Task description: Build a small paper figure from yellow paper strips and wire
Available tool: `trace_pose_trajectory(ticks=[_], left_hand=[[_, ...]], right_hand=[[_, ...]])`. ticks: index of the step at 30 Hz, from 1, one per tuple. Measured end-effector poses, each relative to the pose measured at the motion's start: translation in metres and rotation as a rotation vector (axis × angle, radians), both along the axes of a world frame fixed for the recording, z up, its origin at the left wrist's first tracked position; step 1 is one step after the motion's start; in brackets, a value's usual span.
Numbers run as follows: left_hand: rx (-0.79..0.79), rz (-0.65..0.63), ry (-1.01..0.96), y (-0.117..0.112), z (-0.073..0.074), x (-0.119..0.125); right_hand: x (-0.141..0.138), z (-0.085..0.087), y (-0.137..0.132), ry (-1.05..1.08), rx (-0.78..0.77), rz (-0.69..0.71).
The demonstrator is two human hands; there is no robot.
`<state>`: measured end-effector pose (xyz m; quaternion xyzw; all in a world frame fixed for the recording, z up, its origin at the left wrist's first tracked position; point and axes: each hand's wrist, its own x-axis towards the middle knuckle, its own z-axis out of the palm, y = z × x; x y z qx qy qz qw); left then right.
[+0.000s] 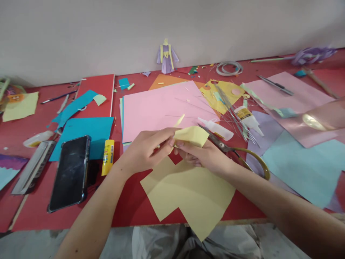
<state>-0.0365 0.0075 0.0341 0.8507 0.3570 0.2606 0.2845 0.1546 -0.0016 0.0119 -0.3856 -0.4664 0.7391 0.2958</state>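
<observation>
My right hand (196, 153) pinches a small piece of pale yellow paper (191, 136) between thumb and fingers. My left hand (152, 149) is closed at the left end of that same piece, its fingertips pressed on the edge. A thin pale yellow strip (179, 119) sticks up just behind the left fingers. Beneath both hands lies a larger pale yellow sheet (188, 190) with notched edges, one corner hanging over the table edge. Scissors (223, 145) with olive handles rest beside my right wrist, partly covered by it.
Pink sheets (161, 104) lie ahead of the hands. A phone (70, 172) and a glue stick (108, 157) are at left. Glue bottles (217, 128), wires (234, 111) and light blue paper (304, 165) are at right. A paper doll figure (166, 57) leans on the wall.
</observation>
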Motion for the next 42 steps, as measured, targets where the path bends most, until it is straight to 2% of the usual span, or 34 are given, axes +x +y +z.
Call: trace_pose_trajectory(ticks=[7,14,20,26,31,38,42], left_hand=[[-0.011,-0.025,-0.035,-0.002,-0.002,0.001],[-0.041,0.011,-0.090,-0.001,-0.001,0.002],[-0.071,0.081,-0.112,-0.001,0.001,0.001],[-0.178,0.039,-0.076,-0.001,0.005,0.002],[-0.221,0.021,-0.131,-0.001,0.004,0.002],[-0.250,0.052,-0.183,0.001,0.003,0.001],[-0.255,0.065,-0.213,0.001,0.001,0.000]], right_hand=[[0.002,-0.001,-0.001,-0.047,0.074,-0.016],[0.002,-0.002,-0.002,-0.071,0.029,-0.005],[0.004,-0.006,-0.003,-0.085,0.230,-0.030],[0.005,-0.009,-0.002,-0.109,0.226,0.005],[0.006,-0.010,-0.003,-0.142,0.252,-0.007],[0.005,0.002,-0.001,-0.299,0.521,-0.006],[0.007,-0.003,-0.002,-0.473,0.710,-0.009]])
